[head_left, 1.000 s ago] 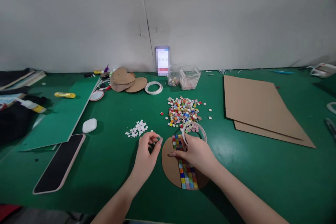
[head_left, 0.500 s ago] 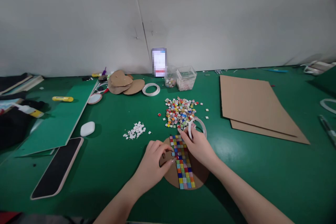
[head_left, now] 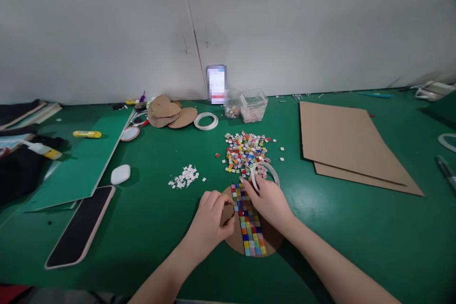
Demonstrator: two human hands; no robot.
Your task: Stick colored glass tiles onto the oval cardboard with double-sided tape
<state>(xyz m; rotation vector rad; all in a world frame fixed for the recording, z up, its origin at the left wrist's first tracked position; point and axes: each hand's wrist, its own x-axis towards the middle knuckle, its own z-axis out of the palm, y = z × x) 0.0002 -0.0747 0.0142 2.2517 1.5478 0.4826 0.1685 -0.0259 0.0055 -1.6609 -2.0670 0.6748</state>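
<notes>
A round cardboard disc (head_left: 233, 242) lies before me, crossed by a strip of colourful mosaic tiles (head_left: 253, 237) in rows. At the strip's left edge, my left hand (head_left: 213, 213) has thumb and index finger curled together on a small light blue tile (head_left: 235, 208). My right hand (head_left: 269, 199) grips a narrow white roll of tape (head_left: 276, 176), held tilted, with its fingertips over the strip's upper end. Just beyond is a heap of loose mosaic tiles (head_left: 245, 149). White paper scraps (head_left: 185, 177) are piled left of the disc.
Cardboard sheets (head_left: 342, 137) lie at right. A clear plastic box (head_left: 253, 107) and a clear cup (head_left: 232, 104) stand at the back beside a lit phone (head_left: 216, 83). Left are a dark phone (head_left: 81, 228), a white case (head_left: 120, 174) and a green board (head_left: 78, 166).
My left thumb and index finger have drawn closer together at the strip's left edge. The right hand and tape roll have shifted very slightly left.
</notes>
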